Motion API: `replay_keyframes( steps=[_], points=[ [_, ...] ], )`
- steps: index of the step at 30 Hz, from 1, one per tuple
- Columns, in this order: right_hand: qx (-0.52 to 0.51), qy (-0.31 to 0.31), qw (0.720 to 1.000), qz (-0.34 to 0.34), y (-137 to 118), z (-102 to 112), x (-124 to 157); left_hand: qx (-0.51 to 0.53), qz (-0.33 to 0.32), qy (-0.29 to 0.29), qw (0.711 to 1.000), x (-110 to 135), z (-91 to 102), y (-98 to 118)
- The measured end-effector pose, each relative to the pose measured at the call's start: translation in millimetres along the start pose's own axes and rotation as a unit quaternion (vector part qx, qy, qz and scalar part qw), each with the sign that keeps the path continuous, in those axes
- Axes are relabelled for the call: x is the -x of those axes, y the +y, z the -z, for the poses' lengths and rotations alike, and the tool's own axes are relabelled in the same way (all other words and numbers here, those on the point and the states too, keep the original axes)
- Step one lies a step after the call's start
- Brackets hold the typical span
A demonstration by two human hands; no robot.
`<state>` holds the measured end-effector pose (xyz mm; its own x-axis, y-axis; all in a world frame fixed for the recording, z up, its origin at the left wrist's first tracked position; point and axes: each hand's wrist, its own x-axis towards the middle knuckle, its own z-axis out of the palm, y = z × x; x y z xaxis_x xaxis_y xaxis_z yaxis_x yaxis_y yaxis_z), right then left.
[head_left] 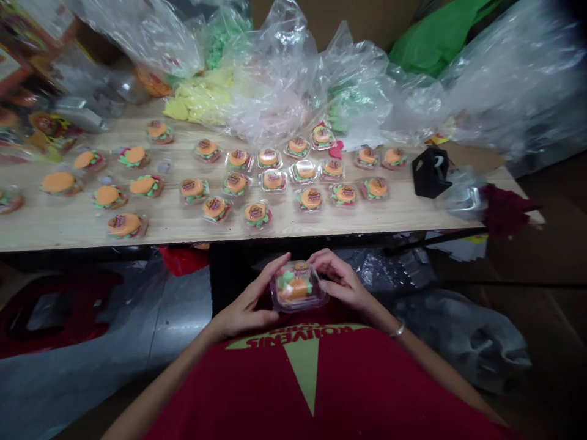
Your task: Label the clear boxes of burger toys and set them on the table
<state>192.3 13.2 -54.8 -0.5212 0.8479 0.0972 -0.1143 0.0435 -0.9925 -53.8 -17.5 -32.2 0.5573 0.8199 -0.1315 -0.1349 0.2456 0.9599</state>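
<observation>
A small clear plastic box (298, 287) with an orange, green and pink burger-shaped sweet inside sits between my two hands, below the table's front edge, over my red shirt. My left hand (247, 305) grips its left side with thumb and fingers closed on it. My right hand (339, 280) holds its right side, fingers curled over the lid. On the wooden table (174, 223) above lie several more of the same packed sweets (257, 215), spread in loose rows.
Big clear plastic bags (284, 79) with yellow and green pieces pile up along the table's back. A black tape dispenser (430, 172) stands at the right, beside a clear tray (463, 195) and a dark red cloth (504, 211). Red and grey bags lie under the table.
</observation>
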Motion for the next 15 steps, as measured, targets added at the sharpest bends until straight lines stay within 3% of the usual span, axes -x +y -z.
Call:
replay_keyframes(
  steps=[4,10,12,15],
  points=[
    [0.048,-0.026,0.998,-0.005,6.9,-0.4,6.6,-0.142,-0.008,0.000,0.990,7.2,6.2,1.3],
    [0.133,-0.104,0.985,-0.047,10.7,-2.3,12.1,-0.108,0.032,0.071,0.991,3.3,12.8,-18.1],
    [0.186,-0.087,0.978,-0.044,11.7,-3.5,8.4,-0.115,0.021,0.095,0.989,1.8,11.5,-20.3],
    [0.231,-0.025,0.972,-0.031,14.0,-6.1,1.2,-0.132,0.007,0.083,0.988,0.3,7.4,-17.3]
  ],
)
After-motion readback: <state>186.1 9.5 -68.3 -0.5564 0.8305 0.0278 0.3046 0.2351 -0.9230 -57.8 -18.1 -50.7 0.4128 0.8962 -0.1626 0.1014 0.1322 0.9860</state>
